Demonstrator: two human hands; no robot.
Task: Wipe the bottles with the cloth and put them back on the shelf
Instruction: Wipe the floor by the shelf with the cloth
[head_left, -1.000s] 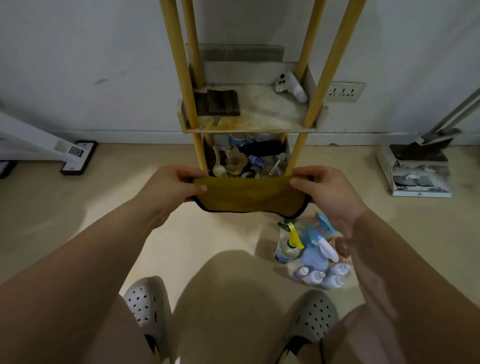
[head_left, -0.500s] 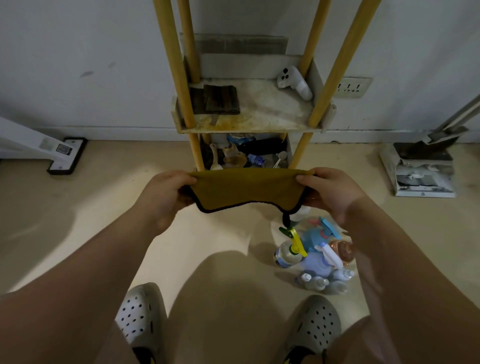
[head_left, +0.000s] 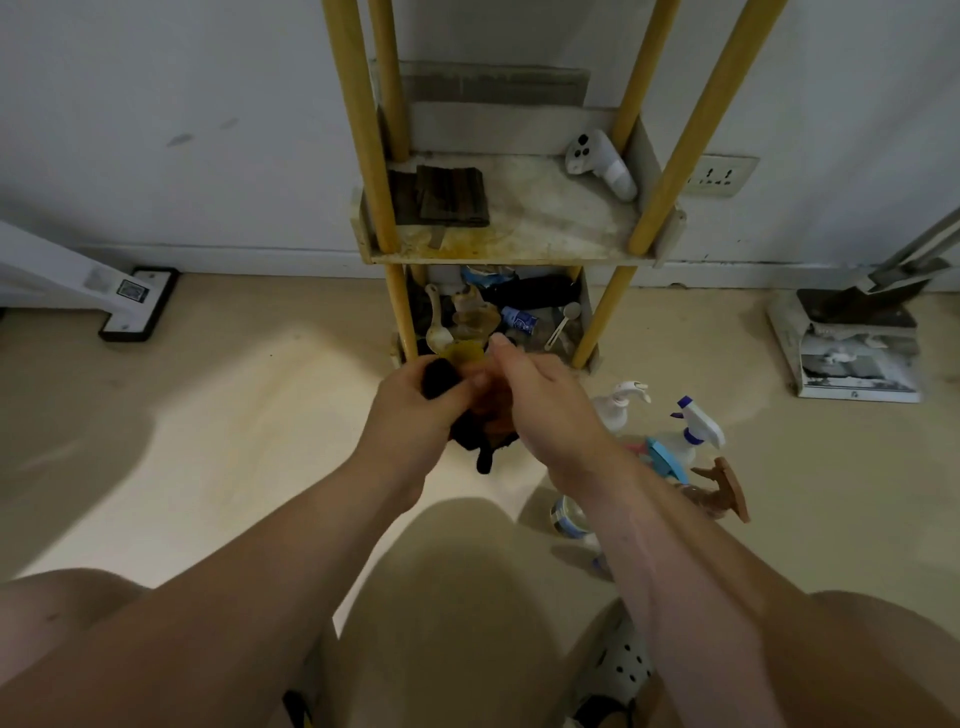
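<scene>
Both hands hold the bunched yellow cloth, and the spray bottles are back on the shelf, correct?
No. In the head view, left hand and right hand grip the mustard-yellow cloth, but the plastic spray bottles are on the floor beside the yellow-posted shelf.

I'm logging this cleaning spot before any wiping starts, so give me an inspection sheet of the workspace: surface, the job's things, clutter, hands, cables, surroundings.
Surface: beige floor, lit in patches and shadowed near the person.
Job's things: cloth bunched between the hands; bottles grouped on the floor to the right of the shelf, whose middle board is stained yellow at the front.
Clutter: white controller and dark folded piece on the middle board; spoons and oddments on the lower board.
Hands: left hand and right hand both grip the cloth in front of the lower board.
Cables: nothing seen.
Surroundings: wall socket; dustpan at the right; white stand base at the left.
</scene>
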